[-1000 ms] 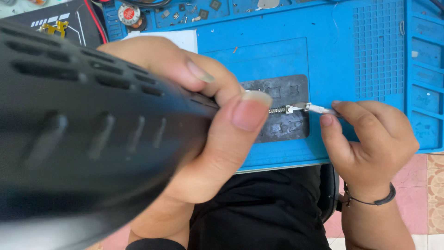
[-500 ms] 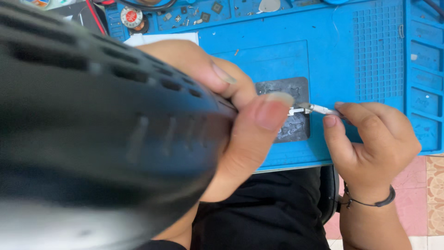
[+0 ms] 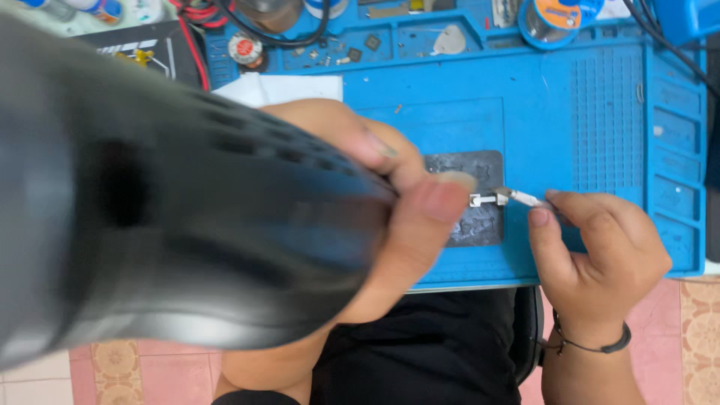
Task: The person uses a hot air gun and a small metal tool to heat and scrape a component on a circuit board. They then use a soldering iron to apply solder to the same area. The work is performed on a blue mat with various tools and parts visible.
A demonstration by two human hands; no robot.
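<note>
Fingers of the left hand (image 3: 375, 225) are wrapped around a large black tool body (image 3: 172, 217) with rows of vent slots, which is held so close to the camera that it is blurred and fills the left half of the view; the thumb (image 3: 431, 217) is pressed along its front end. The tool's tip is hidden behind the thumb, so what it touches cannot be told. The right hand (image 3: 600, 262) is held at the near edge of a blue work mat (image 3: 570, 112), and its fingers are pinched together on thin metal tweezers (image 3: 525, 199). A small silvery metal part (image 3: 484, 199) is gripped at the tweezer tips and is held over a dark grey scorched pad (image 3: 472, 225) set into the mat near its near edge. The part lies just beside the left thumb tip. A dark band (image 3: 600, 346) is worn on the right wrist. Along the far edge of the mat, shallow compartments with small components (image 3: 352, 52) are seen, together with a reel of solder wire (image 3: 555, 19) and red and black cables (image 3: 199, 30). A white sheet (image 3: 285, 88) lies at the far left of the mat, partly hidden by the tool. Black clothing (image 3: 427, 345) is seen below the near edge.
</note>
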